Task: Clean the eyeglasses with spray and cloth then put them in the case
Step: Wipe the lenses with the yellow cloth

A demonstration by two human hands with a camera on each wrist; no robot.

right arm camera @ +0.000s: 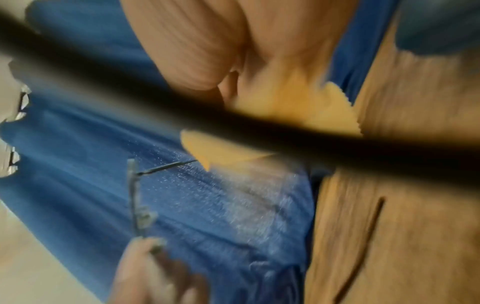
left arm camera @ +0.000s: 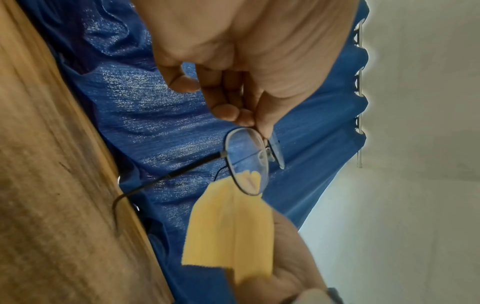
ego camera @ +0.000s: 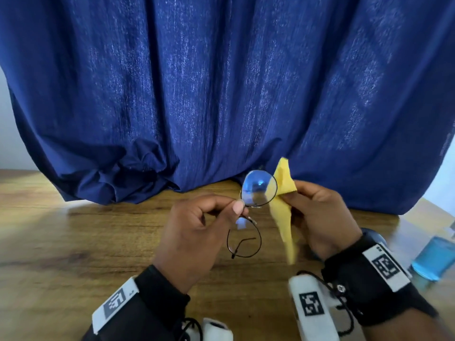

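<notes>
1. Eyeglasses (ego camera: 256,193) are held up above the wooden table (ego camera: 73,242), one round lens standing higher and farther, the other hanging nearer with its temple folded behind it.
2. The left hand (ego camera: 194,232) pinches the frame at the bridge between thumb and fingertips, the remaining fingers curled in.
3. The right hand (ego camera: 320,217) pinches a yellow cloth (ego camera: 283,207), which lies just beside the right edge of the upper lens (touching or not, I cannot tell) and trails down toward the near side.
4. A blue spray bottle (ego camera: 433,259) lies on the table at the far right edge.
5. A blue curtain (ego camera: 221,94) hangs behind, bunched on the far side of the table.
</notes>
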